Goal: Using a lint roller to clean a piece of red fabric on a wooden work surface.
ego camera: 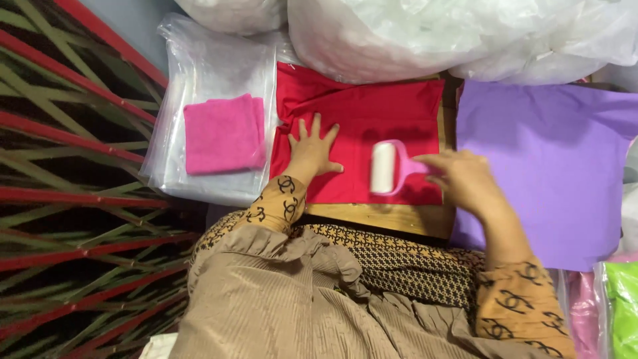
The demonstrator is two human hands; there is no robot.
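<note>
Left hand [311, 150] flat, fingers spread, pressing the left part of the red cloth [372, 113] on the wooden board [392, 216]. Right hand [465, 179] grips the pink handle of the lint roller [385, 167], white roll resting on the red cloth's lower middle. Folded pink cloth [223, 133] on clear bags [199, 66] left of the red cloth; purple cloth [551, 153] to its right.

The left hand [312, 151] lay flat, palm down, fingers spread and pointing away from the body, its forearm in a patterned sleeve. The right hand [462, 178] reached inward from the right, fingers curled in a closed grip, wrist bent, sleeve pushed back.
</note>
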